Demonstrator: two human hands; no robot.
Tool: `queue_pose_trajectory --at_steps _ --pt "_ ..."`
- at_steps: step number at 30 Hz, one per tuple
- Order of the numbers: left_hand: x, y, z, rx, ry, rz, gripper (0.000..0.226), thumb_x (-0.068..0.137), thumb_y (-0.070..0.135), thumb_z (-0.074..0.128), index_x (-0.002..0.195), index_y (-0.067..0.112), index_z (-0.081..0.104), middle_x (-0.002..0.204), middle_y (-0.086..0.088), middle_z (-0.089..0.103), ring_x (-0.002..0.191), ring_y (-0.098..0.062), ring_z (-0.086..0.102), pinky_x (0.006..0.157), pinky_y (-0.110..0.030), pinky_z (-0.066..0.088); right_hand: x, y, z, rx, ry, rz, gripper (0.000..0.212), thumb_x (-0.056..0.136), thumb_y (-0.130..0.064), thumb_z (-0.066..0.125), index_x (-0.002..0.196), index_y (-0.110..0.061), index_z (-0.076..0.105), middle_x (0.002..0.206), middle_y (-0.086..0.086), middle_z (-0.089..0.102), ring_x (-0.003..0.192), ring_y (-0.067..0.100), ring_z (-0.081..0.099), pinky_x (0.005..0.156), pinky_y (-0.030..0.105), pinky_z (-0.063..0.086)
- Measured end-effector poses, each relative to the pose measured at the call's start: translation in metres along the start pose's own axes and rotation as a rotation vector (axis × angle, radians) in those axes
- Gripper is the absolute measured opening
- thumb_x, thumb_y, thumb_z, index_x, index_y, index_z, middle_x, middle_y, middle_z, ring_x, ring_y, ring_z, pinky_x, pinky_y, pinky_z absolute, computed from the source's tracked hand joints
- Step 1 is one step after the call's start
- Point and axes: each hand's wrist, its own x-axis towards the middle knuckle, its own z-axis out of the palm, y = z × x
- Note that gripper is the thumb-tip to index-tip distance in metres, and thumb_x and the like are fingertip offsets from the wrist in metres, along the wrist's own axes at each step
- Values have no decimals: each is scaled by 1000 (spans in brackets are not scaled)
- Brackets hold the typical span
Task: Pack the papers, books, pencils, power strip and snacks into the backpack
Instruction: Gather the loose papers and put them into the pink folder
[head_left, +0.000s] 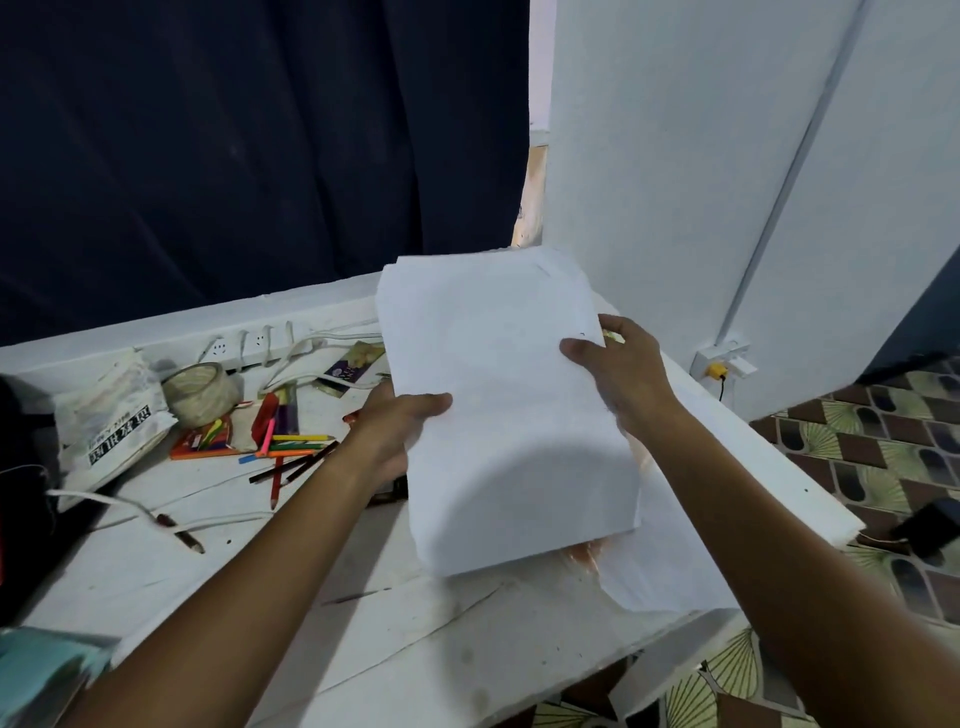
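A stack of white papers (509, 410) is held above the white table (156, 561). My left hand (389, 426) grips its left edge, thumb on top. My right hand (618, 374) grips the right edge, thumb on the sheet. Several coloured pencils (291, 452) lie loose beside an orange pencil box (202, 441). A white power strip (244, 348) lies along the back ledge, its cord (130, 506) trailing across the table. A snack packet (353, 366) lies near the strip. A dark shape at the far left edge (21, 467) may be the backpack; I cannot tell.
A roll of tape (200, 389) and a white printed bag (111, 421) sit at the left. More loose white paper (670, 561) lies under the stack. A dark curtain hangs behind, a white wall panel to the right, patterned floor beyond the table edge.
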Motion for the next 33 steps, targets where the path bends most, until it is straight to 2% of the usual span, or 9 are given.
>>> queue_pose_trajectory --at_steps 4,6,9,13,15,21,25,29,33 --pt "0 -3 2 -31 -18 -40 43 82 -12 57 124 -2 59 120 -21 65 111 -40 62 86 -49 55 3 5 -10 161 -238 174 28 88 5 57 115 0 63 109 16 71 96 34 69 83 43 57" --pt "-2 -6 3 -9 -56 -73 43 83 -12 56 125 -2 58 121 -22 65 111 -40 62 85 -47 56 4 11 -8 98 -164 146 27 85 8 57 110 1 65 109 18 70 97 35 68 88 45 54" --pt "-6 -8 6 111 -36 -13 36 85 -14 57 117 2 61 120 -18 66 104 -33 66 86 -40 56 5 15 -3 9 -77 88 21 81 10 60 99 0 68 97 14 70 83 28 68 77 33 55" --pt "-11 -7 6 295 30 87 32 84 -14 61 109 6 60 102 -5 66 77 -7 64 64 -13 54 5 17 5 -5 -125 68 19 80 9 62 87 -6 71 89 10 72 79 25 69 78 36 55" --pt "-12 -8 6 360 39 98 33 84 -12 63 110 9 60 96 0 66 76 -3 62 57 -8 51 5 16 10 16 -186 72 21 83 9 59 90 -6 70 88 8 73 78 23 71 74 33 56" --pt "-8 -9 -2 258 122 28 40 80 -20 59 115 -3 62 109 -14 69 98 -29 67 81 -31 56 4 13 12 -49 -370 138 36 85 17 47 95 -12 66 97 12 70 84 27 68 82 41 54" --pt "-6 -6 -3 226 106 3 45 80 -20 59 122 -5 59 118 -17 66 106 -32 65 92 -41 52 3 16 10 -73 -316 95 37 82 19 52 92 -14 67 95 10 70 80 23 69 80 38 55" --pt "0 -4 -1 213 79 -3 44 80 -20 59 119 -1 60 115 -15 67 105 -31 65 83 -34 54 5 22 2 -70 -265 107 26 84 7 60 103 -10 67 99 10 73 88 27 71 81 39 56" --pt "7 0 4 210 40 5 39 80 -19 59 114 2 61 105 -11 70 92 -25 69 80 -36 57 10 17 -29 -80 -99 161 12 91 -6 57 100 -9 64 80 7 66 63 21 61 57 26 50"
